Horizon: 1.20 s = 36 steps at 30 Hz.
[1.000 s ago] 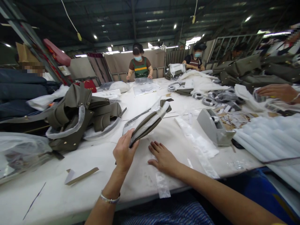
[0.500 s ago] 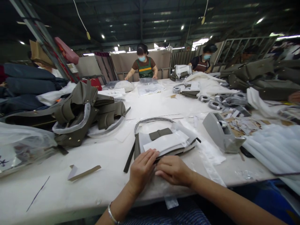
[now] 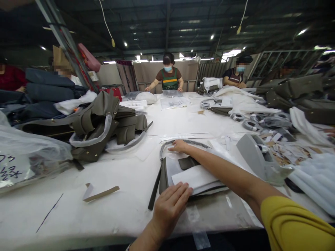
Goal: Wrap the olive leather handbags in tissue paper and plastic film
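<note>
Up from beside the left hand (image 3: 171, 205), the right hand (image 3: 178, 146) has reached across to the bag's wrapped handle (image 3: 197, 143), its fingers loosely bent, though I can't tell whether they grip it. Left fingers lie straight and together, pressing on the near edge of the white sheet (image 3: 200, 177) over the olive bag (image 3: 163, 176). That bag lies on the white table (image 3: 131, 188), between a grey tape dispenser (image 3: 247, 157) and heaped olive bags (image 3: 102, 130).
</note>
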Available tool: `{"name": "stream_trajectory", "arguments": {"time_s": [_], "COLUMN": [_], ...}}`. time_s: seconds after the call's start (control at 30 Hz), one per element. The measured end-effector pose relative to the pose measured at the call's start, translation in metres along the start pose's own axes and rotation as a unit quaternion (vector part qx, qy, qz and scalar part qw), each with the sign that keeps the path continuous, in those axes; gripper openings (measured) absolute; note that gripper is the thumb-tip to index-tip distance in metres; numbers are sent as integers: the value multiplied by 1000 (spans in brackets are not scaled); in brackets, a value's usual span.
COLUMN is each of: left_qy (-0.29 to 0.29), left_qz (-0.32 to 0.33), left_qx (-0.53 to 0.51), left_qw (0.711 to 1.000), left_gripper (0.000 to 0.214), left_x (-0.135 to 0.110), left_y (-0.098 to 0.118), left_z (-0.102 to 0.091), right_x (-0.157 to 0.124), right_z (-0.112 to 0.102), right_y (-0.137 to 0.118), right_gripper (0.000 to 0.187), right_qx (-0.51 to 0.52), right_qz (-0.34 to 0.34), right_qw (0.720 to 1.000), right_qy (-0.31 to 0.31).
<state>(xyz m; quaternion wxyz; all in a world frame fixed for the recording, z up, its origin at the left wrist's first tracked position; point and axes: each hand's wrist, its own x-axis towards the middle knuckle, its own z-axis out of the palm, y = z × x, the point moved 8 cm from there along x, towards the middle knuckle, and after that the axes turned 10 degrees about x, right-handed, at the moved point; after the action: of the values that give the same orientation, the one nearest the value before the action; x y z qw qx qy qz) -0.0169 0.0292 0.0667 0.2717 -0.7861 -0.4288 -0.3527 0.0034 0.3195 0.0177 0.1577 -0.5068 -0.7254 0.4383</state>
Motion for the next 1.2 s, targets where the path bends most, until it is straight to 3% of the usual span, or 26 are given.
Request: {"name": "stream_trajectory", "arguments": {"time_s": [0.13, 0.37, 0.6, 0.77, 0.87, 0.9, 1.07, 1.2], "left_qy": [1, 9, -12, -20, -20, -20, -39, -36], "left_qz": [-1, 7, -20, -46, -64, -67, -70, -81], "left_qx": [-6, -30, -16, -18, -20, -21, -21, -19], "left_qw": [1000, 999, 1000, 999, 998, 997, 997, 996], "left_gripper": [30, 28, 31, 32, 32, 32, 32, 31], "left_x": [-1, -3, -3, -5, -7, -8, -9, -11], "left_y": [-1, 4, 5, 6, 7, 7, 8, 7], "left_z": [-1, -3, -2, 1, 3, 3, 4, 4], "right_x": [2, -20, -79, -147, -185, -196, -237, -250], "right_z": [6, -3, -15, -12, -5, -4, 4, 6], "right_y": [6, -5, -38, -51, -46, -44, -42, -38], "right_gripper": [21, 22, 32, 20, 3, 5, 21, 19], "right_qx": [82, 271, 374, 268, 150, 111, -27, -49], "right_qz": [41, -2, -95, -207, -262, -284, -401, -434], "right_qw": [994, 961, 921, 940, 953, 952, 912, 893], "right_qy": [-50, -51, -43, -42, -4, 12, 85, 112]}}
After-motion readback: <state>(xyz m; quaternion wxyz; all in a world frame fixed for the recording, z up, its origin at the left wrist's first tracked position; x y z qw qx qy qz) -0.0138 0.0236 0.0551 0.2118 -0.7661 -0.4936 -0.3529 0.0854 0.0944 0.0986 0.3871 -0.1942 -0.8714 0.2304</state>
